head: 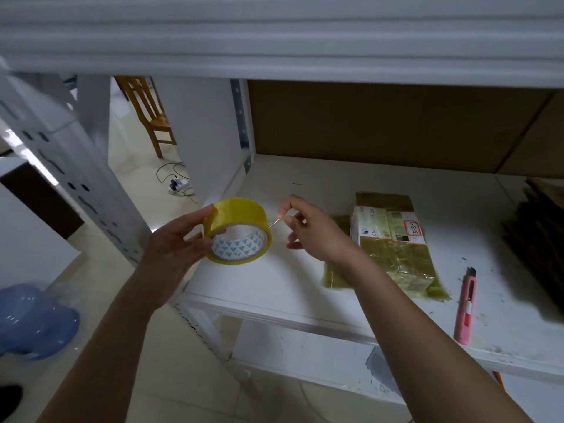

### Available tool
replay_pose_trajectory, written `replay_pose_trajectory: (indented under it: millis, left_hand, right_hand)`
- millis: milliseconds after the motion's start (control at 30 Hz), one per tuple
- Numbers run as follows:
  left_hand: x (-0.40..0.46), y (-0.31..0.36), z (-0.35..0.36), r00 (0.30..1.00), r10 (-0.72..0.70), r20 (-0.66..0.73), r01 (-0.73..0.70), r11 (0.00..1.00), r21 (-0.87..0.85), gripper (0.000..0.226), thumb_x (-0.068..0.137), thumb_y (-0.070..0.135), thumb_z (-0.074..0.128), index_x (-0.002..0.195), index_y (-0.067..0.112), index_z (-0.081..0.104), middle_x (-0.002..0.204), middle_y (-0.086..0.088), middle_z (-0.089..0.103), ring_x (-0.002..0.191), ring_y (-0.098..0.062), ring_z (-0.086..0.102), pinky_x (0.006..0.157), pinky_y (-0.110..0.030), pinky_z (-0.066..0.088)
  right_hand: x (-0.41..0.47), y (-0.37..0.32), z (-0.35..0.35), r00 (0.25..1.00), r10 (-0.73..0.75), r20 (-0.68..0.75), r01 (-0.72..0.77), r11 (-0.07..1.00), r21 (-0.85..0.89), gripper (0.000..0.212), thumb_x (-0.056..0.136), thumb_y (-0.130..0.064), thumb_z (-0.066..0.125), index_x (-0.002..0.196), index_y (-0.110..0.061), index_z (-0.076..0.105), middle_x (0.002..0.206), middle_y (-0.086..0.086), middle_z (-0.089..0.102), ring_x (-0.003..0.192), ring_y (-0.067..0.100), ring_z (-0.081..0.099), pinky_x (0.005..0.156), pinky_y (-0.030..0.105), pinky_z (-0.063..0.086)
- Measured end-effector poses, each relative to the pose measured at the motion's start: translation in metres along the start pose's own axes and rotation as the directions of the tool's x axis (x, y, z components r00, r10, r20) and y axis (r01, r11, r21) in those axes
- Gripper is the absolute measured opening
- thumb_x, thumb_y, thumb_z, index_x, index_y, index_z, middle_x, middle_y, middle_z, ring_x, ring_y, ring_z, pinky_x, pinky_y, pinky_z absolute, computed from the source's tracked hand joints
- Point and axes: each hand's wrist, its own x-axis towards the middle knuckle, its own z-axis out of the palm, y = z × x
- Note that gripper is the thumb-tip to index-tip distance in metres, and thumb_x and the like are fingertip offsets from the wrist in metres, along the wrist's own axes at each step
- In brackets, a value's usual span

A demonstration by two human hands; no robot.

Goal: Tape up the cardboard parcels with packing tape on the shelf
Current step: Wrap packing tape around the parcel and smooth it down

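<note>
My left hand (180, 239) grips a yellow roll of packing tape (239, 232) in the air, over the left front corner of the white shelf (274, 279). My right hand (311, 232) pinches the loose end of the tape just right of the roll; a short thin strip runs between them. A flat cardboard parcel (393, 242), wrapped in yellowish tape with white labels, lies on the shelf right of my right hand, partly hidden by my forearm.
A pink utility knife (465, 306) lies near the shelf's front edge at the right. Large cardboard boxes (381, 123) stand at the back. Dark flattened cardboard (540, 233) sits at the far right. The shelf post (76, 184) stands at the left, a blue object (33, 322) on the floor.
</note>
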Motion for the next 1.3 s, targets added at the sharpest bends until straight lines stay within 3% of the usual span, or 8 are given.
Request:
replay_pose_trajectory:
  millis: [233, 400, 533, 667, 833, 1033, 1167, 1300]
  left_hand:
    - [-0.002, 0.000, 0.022, 0.997, 0.029, 0.065, -0.033, 0.998, 0.058, 0.065, 0.052, 0.045, 0.093, 0.113, 0.033, 0.073, 0.126, 0.000, 0.067, 0.115, -0.024, 0.064, 0.088, -0.034, 0.057]
    - [0.007, 0.004, 0.063, 0.987, 0.064, 0.150, -0.091, 0.979, 0.181, 0.049, 0.074, -0.004, 0.076, 0.103, 0.036, 0.076, 0.117, 0.007, 0.070, 0.110, -0.018, 0.066, 0.081, -0.022, 0.056]
    - [0.017, 0.009, 0.094, 0.952, 0.064, 0.301, -0.142, 0.959, 0.245, 0.046, 0.068, 0.005, 0.075, 0.101, 0.036, 0.075, 0.112, 0.008, 0.070, 0.105, -0.011, 0.067, 0.083, -0.021, 0.055]
    - [0.024, 0.003, 0.110, 0.900, 0.022, 0.434, -0.290, 0.775, 0.561, 0.044, 0.068, 0.044, 0.073, 0.110, 0.054, 0.067, 0.105, 0.006, 0.060, 0.100, -0.007, 0.058, 0.079, -0.017, 0.051]
    - [0.024, -0.008, 0.136, 0.871, -0.067, 0.486, -0.319, 0.674, 0.666, 0.039, 0.076, 0.042, 0.061, 0.114, 0.050, 0.059, 0.104, 0.005, 0.054, 0.097, -0.008, 0.056, 0.073, -0.022, 0.055]
    - [0.030, -0.016, 0.144, 0.818, -0.147, 0.555, -0.427, 0.491, 0.759, 0.036, 0.084, 0.050, 0.046, 0.116, 0.068, 0.045, 0.098, 0.015, 0.044, 0.099, -0.015, 0.054, 0.078, -0.031, 0.055]
    - [0.036, -0.020, 0.145, 0.797, -0.223, 0.562, -0.469, 0.359, 0.807, 0.054, 0.098, 0.040, 0.049, 0.109, 0.087, 0.026, 0.095, 0.016, 0.039, 0.097, -0.023, 0.050, 0.085, -0.039, 0.048]
    - [0.039, -0.017, 0.148, 0.796, -0.300, 0.525, -0.428, 0.334, 0.840, 0.057, 0.099, 0.034, 0.053, 0.107, 0.085, 0.029, 0.094, 0.015, 0.039, 0.099, -0.022, 0.048, 0.087, -0.039, 0.048]
  right_hand:
    - [-0.034, 0.000, -0.031, 0.962, -0.031, -0.271, 0.057, 0.994, 0.091, 0.038, 0.089, -0.002, 0.066, 0.119, -0.025, 0.059, 0.083, 0.008, 0.054, 0.055, 0.017, 0.064, 0.061, 0.029, 0.060]
    - [-0.066, 0.010, -0.061, 0.879, 0.014, -0.476, 0.055, 0.990, 0.130, 0.022, 0.080, -0.001, 0.076, 0.093, -0.011, 0.062, 0.071, 0.008, 0.062, 0.054, 0.019, 0.065, 0.057, 0.038, 0.061]
    - [-0.096, 0.028, -0.096, 0.781, 0.043, -0.623, 0.030, 0.994, 0.106, 0.021, 0.079, -0.006, 0.078, 0.093, -0.010, 0.064, 0.074, 0.012, 0.068, 0.057, 0.023, 0.070, 0.064, 0.044, 0.061]
    - [-0.126, 0.046, -0.119, 0.726, 0.092, -0.682, -0.003, 0.991, 0.131, 0.018, 0.081, -0.007, 0.078, 0.087, -0.012, 0.061, 0.080, 0.013, 0.068, 0.059, 0.029, 0.069, 0.064, 0.043, 0.061]
    - [-0.144, 0.065, -0.120, 0.684, 0.099, -0.723, -0.054, 0.995, 0.084, 0.014, 0.086, -0.003, 0.071, 0.088, -0.008, 0.059, 0.081, 0.011, 0.066, 0.052, 0.025, 0.064, 0.051, 0.031, 0.052]
    - [-0.149, 0.073, -0.120, 0.647, 0.088, -0.758, -0.055, 0.996, 0.069, 0.014, 0.086, -0.001, 0.070, 0.091, -0.008, 0.059, 0.081, 0.006, 0.067, 0.052, 0.019, 0.063, 0.047, 0.021, 0.049]
    - [-0.140, 0.078, -0.119, 0.646, 0.087, -0.758, -0.055, 0.996, 0.067, 0.012, 0.088, -0.002, 0.069, 0.093, -0.006, 0.059, 0.081, 0.007, 0.066, 0.051, 0.021, 0.063, 0.047, 0.018, 0.047]
    - [-0.135, 0.087, -0.118, 0.652, 0.080, -0.754, -0.053, 0.997, 0.060, 0.012, 0.087, -0.003, 0.069, 0.091, -0.008, 0.059, 0.081, 0.005, 0.066, 0.049, 0.016, 0.062, 0.047, 0.018, 0.046]
